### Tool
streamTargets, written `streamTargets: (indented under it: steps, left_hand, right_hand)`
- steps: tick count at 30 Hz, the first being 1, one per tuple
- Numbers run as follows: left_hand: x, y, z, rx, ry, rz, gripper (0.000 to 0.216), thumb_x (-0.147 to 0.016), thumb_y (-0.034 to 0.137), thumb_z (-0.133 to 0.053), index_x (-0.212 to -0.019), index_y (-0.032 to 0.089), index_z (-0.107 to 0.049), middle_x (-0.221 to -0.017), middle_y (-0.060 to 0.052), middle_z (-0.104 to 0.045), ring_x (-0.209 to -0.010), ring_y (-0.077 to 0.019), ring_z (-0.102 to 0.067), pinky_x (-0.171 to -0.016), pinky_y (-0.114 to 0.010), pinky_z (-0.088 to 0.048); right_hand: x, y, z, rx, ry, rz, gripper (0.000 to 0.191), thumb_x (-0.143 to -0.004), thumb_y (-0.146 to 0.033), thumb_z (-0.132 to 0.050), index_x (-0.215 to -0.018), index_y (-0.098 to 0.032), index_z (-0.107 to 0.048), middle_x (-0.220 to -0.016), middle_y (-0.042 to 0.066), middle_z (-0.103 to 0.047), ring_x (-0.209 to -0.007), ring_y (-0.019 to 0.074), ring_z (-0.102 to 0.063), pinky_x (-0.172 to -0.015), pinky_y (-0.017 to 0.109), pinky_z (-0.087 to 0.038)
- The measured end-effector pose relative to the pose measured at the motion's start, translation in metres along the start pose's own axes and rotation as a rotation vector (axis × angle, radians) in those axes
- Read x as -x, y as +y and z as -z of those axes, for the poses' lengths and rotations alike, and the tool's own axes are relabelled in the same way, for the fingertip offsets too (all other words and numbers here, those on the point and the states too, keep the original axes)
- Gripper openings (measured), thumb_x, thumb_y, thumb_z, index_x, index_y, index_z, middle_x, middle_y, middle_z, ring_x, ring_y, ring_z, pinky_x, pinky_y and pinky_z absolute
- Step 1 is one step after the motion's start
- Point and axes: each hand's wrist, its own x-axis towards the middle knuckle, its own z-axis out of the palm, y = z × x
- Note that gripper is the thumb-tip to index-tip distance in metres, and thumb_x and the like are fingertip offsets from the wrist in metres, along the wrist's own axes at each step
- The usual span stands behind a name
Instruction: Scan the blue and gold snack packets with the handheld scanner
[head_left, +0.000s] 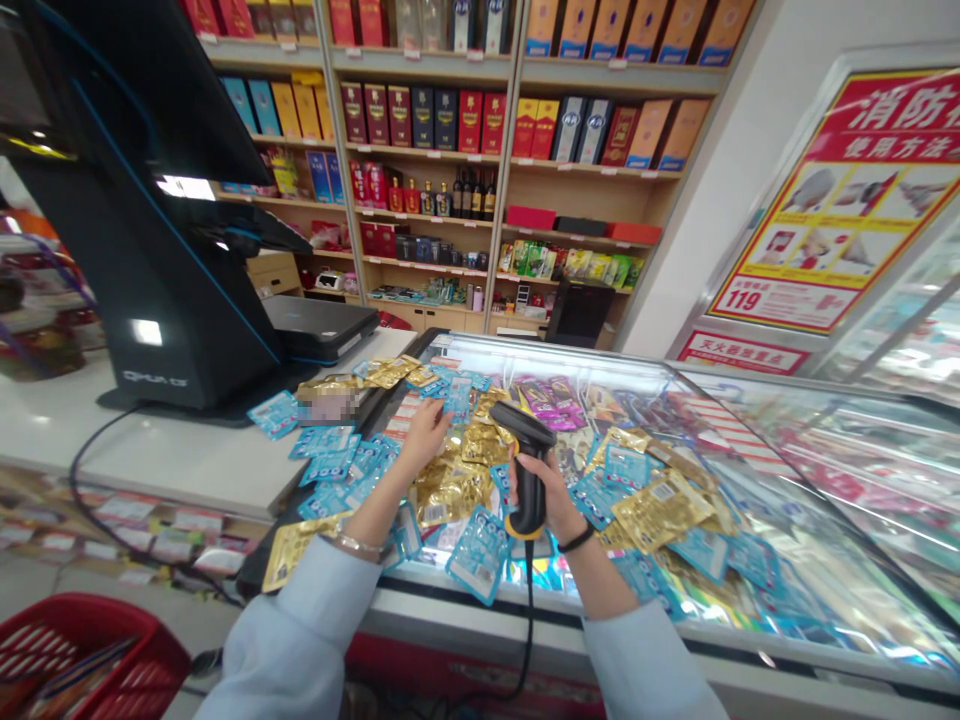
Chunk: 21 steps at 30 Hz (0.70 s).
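My right hand (pixel 555 490) is wrapped round the handle of a black and yellow barcode scanner (pixel 531 490), its head tilted up to the left and its cord hanging down. My left hand (pixel 427 435) is at the left of the scanner, fingers drawn together at the edge of a blue snack packet (pixel 458 395). Gold packets (pixel 450 485) lie under and beside both hands on a glass-topped freezer. A blue packet (pixel 481 555) lies below the scanner head, near the front edge. To the right of my right hand is a heap of gold packets (pixel 664 510) and blue ones.
A black checkout terminal (pixel 172 270) stands on the white counter (pixel 45 420) at left, its cable trailing over the front. More blue packets (pixel 337 460) lie between the counter and freezer. A red basket (pixel 90 640) is at lower left. Shelves (pixel 427 155) of boxes and bottles stand behind.
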Motion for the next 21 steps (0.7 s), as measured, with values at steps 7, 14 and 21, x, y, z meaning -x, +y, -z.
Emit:
streamTargets:
  steps: [7, 14, 21]
  left_hand:
    - [0.0006, -0.0005, 0.0002, -0.01, -0.002, 0.008, 0.012, -0.083, 0.027, -0.054, -0.073, 0.019, -0.055, -0.076, -0.002, -0.052, -0.075, -0.017, -0.05, -0.073, -0.029, -0.044]
    - [0.0002, 0.0031, 0.0003, -0.002, -0.003, 0.018, 0.012, -0.083, 0.026, -0.054, -0.075, 0.018, -0.056, -0.078, -0.002, -0.053, -0.075, -0.0169, -0.05, -0.074, -0.03, -0.044]
    - [0.0015, 0.007, -0.0003, 0.035, 0.041, 0.005, 0.013, -0.085, 0.03, -0.052, -0.08, 0.019, -0.056, -0.079, -0.003, -0.053, -0.075, -0.0175, -0.052, -0.074, -0.031, -0.045]
  right_hand:
    - [0.0008, -0.0016, 0.0, 0.0, -0.006, 0.003, 0.029, -0.071, -0.04, -0.074, -0.085, -0.018, -0.059, -0.052, -0.003, -0.063, -0.035, 0.0111, -0.055, -0.034, 0.019, -0.043]
    - [0.0006, -0.0021, -0.0019, 0.012, -0.002, 0.016, 0.029, -0.071, -0.04, -0.073, -0.086, -0.018, -0.061, -0.051, -0.004, -0.062, -0.034, 0.0108, -0.054, -0.034, 0.019, -0.043]
    - [-0.0017, -0.0003, 0.002, 0.021, 0.003, 0.006, 0.034, -0.07, -0.043, -0.074, -0.086, -0.017, -0.06, -0.052, -0.003, -0.063, -0.034, 0.0116, -0.056, -0.033, 0.019, -0.044]
